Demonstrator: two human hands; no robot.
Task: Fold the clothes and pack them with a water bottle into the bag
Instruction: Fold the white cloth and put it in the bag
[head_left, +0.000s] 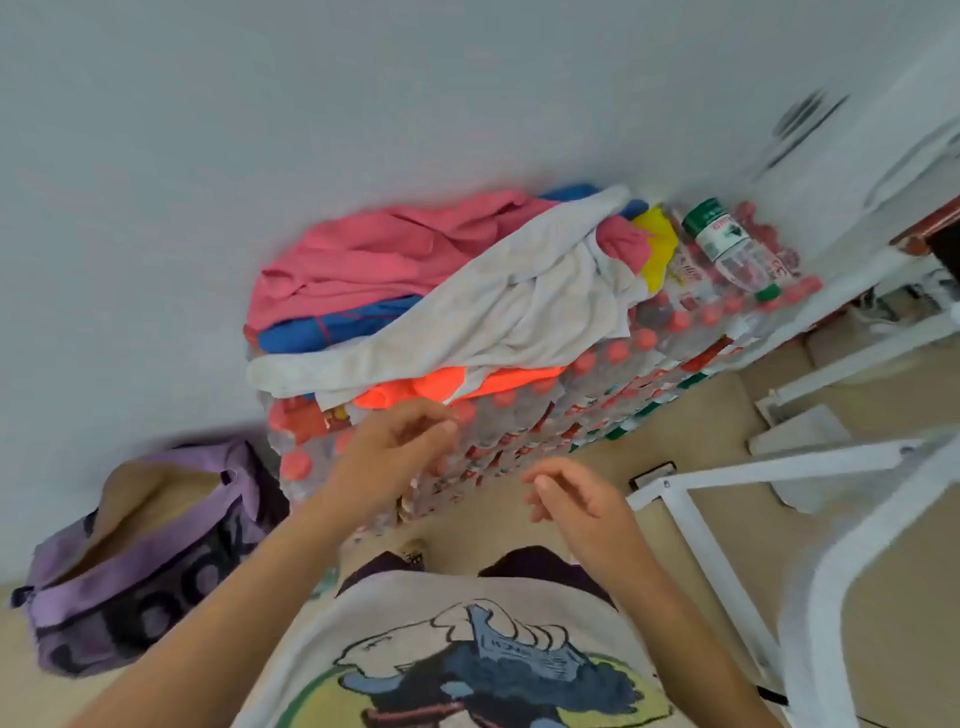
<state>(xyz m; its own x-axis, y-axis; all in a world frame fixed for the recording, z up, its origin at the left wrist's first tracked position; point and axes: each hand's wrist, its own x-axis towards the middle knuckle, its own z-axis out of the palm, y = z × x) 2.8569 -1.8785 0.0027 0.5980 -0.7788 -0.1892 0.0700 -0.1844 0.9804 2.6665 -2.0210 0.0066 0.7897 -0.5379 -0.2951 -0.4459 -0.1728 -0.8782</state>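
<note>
A heap of unfolded clothes lies on top of stacked packs of bottled water (524, 415): a pink garment (374, 260), a white garment (493, 306), a blue piece (322, 330), an orange piece (415, 389) and a yellow one (657, 244). A single water bottle (732, 249) with a green label and cap lies on the stack at the right. An open purple bag (140, 540) sits on the floor at the left. My left hand (395, 447) hovers just below the orange piece, fingers relaxed, holding nothing. My right hand (576, 499) hangs loosely curled and empty in front of the stack.
A white wall stands behind the stack. A white metal frame (779, 467) and white furniture legs (857, 358) stand at the right on the beige floor. My printed T-shirt (467, 654) fills the bottom of the view.
</note>
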